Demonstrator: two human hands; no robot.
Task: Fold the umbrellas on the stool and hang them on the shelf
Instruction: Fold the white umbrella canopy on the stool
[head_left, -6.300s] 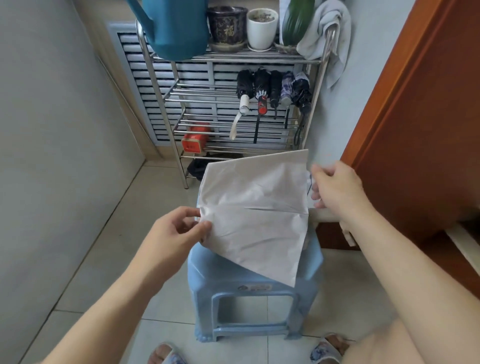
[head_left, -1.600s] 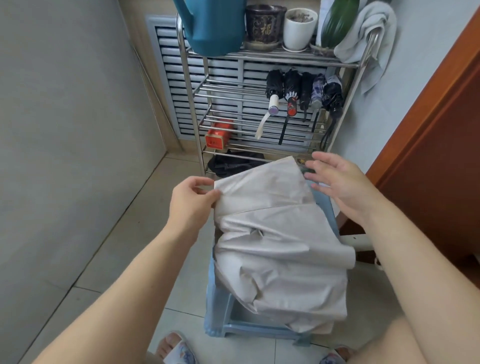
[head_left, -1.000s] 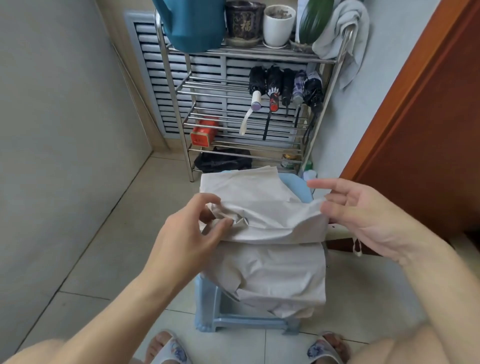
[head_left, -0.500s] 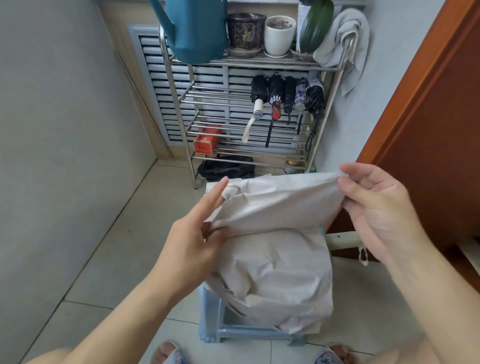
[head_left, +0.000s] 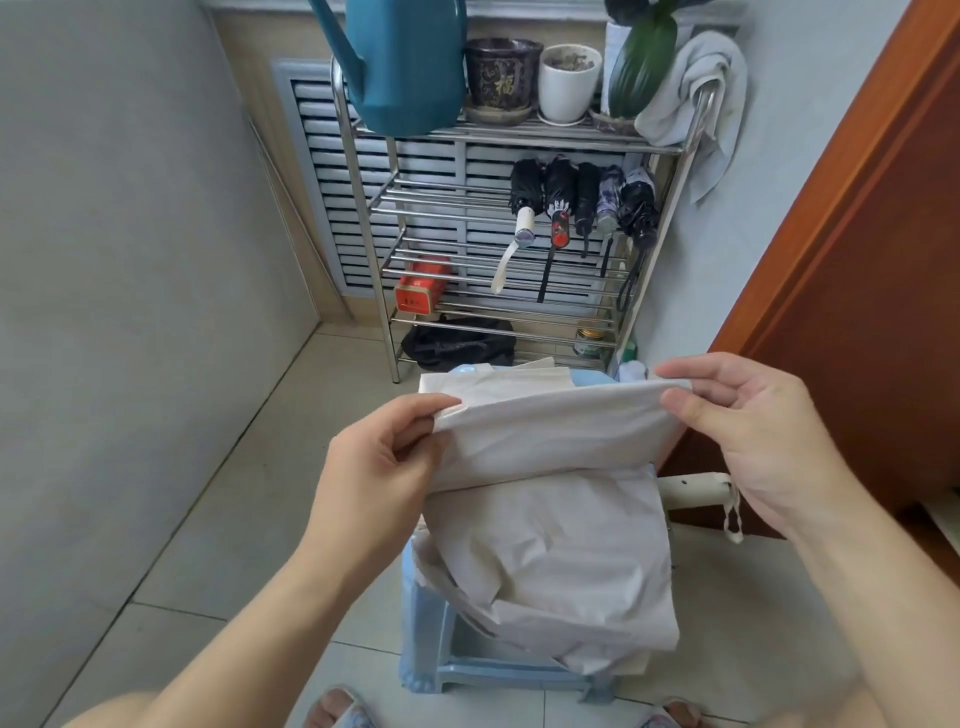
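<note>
Head view: your left hand (head_left: 379, 467) and right hand (head_left: 748, 436) each pinch one end of the umbrella (head_left: 550, 499) cloth's top fold, thumb against fingers. Umbrella drapes over the stool (head_left: 431, 639); five folded ones hang on the shelf (head_left: 363, 208).

Hung umbrellas (head_left: 582, 208): five. Pots (head_left: 535, 78): two. Stool (head_left: 431, 649): one.

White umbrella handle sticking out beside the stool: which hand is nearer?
Right. The right hand is just above the white umbrella handle; the left hand is across the canopy.
</note>
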